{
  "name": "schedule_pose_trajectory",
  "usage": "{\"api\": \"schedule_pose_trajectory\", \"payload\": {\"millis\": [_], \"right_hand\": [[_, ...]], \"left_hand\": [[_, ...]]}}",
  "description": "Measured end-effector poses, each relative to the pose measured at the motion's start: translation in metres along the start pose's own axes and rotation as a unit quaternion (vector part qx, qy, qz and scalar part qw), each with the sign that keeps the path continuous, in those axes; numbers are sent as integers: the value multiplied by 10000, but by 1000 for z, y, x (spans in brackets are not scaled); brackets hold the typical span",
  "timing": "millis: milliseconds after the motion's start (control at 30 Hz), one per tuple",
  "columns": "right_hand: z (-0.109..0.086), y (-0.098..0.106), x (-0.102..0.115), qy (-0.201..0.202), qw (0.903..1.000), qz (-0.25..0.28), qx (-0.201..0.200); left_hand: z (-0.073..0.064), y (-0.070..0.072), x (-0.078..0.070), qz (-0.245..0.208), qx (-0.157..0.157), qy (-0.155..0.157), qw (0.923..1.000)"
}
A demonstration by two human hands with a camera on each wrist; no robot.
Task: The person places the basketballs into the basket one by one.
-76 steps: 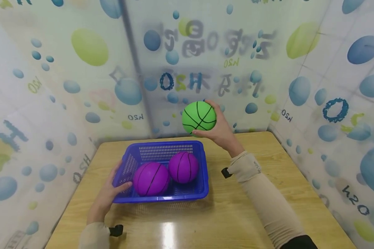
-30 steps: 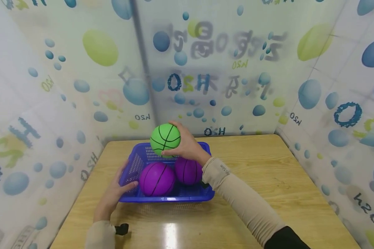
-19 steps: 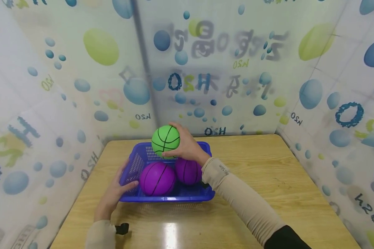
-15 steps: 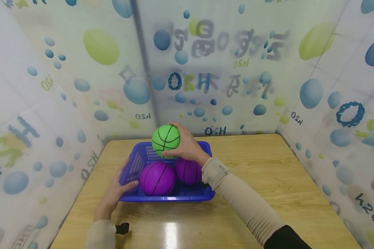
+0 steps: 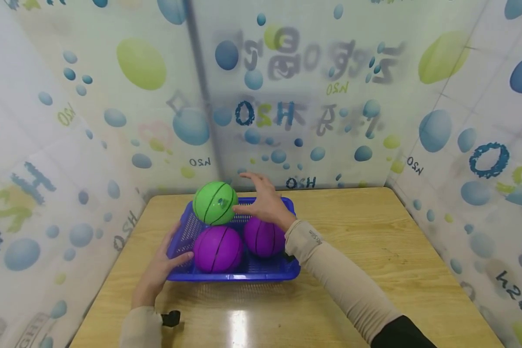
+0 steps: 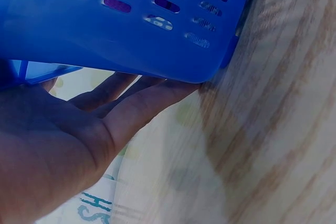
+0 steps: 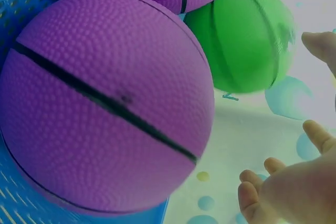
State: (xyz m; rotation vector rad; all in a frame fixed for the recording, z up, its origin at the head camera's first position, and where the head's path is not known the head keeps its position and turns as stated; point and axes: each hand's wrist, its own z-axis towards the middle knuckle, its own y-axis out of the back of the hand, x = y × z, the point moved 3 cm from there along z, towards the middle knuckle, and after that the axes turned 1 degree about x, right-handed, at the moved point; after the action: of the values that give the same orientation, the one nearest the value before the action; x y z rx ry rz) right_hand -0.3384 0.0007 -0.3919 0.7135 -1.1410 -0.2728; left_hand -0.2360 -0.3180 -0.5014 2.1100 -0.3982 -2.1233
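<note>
My left hand [image 5: 158, 270] grips the left side of a blue plastic basket [image 5: 261, 277], thumb over the rim; in the left wrist view its fingers [image 6: 142, 100] lie along the outer wall. Two purple basketballs, a left one [image 5: 218, 249] and a right one [image 5: 263, 239], sit in the basket. A green basketball [image 5: 213, 203] is at the back left, behind the left purple ball and partly above the rim; what bears it is hidden. My right hand [image 5: 267, 203] is spread just right of the green ball, and the right wrist view shows a gap between them.
The basket stands on a wooden table [image 5: 352, 261]. Patterned curtain walls [image 5: 313, 63] rise behind the table and on both sides. A black wrist device [image 5: 171, 318] is on the left wrist, near the tabletop.
The right hand carried the green basketball left over the basket, then let it go. The ball has since turned and shifted slightly left and down. My left hand keeps hold of the basket.
</note>
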Motion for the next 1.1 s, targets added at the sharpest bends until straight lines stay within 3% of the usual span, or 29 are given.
{"api": "schedule_pose_trajectory", "payload": {"millis": [533, 1100], "right_hand": [[-8, 12, -2, -119, 9998, 108, -131], [-16, 29, -14, -158, 9994, 136, -271]], "left_hand": [[-1, -4, 0, -155, 42, -240, 9996], [-1, -3, 2, -20, 52, -103, 9999]]}}
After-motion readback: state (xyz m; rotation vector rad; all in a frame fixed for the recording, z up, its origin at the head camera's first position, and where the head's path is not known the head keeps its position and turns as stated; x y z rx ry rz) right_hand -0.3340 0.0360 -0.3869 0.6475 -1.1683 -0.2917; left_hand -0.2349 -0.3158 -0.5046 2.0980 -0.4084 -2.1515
